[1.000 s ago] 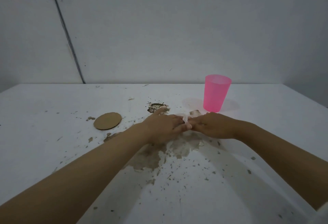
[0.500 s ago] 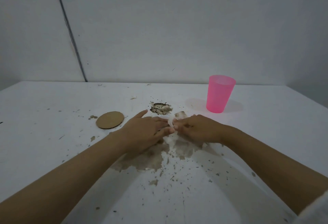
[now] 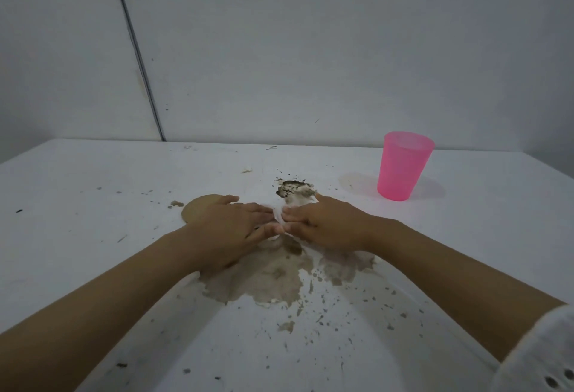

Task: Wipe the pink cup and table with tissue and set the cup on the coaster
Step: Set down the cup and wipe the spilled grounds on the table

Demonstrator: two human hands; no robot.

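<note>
A translucent pink cup stands upright on the white table at the back right, on a faint wet ring. My left hand and my right hand lie flat on the table, fingertips meeting over a small white tissue that shows only between them. Both press it onto the table at the far edge of a brown muddy spill. A round brown coaster lies behind my left hand, mostly hidden by it.
A darker clump of dirt sits just beyond my fingers. Brown specks and splatter spread over the near part of the table. A grey wall rises right behind the table's back edge.
Both hands have slid left and toward me with the tissue, away from the cup. My left hand now covers most of the coaster.
</note>
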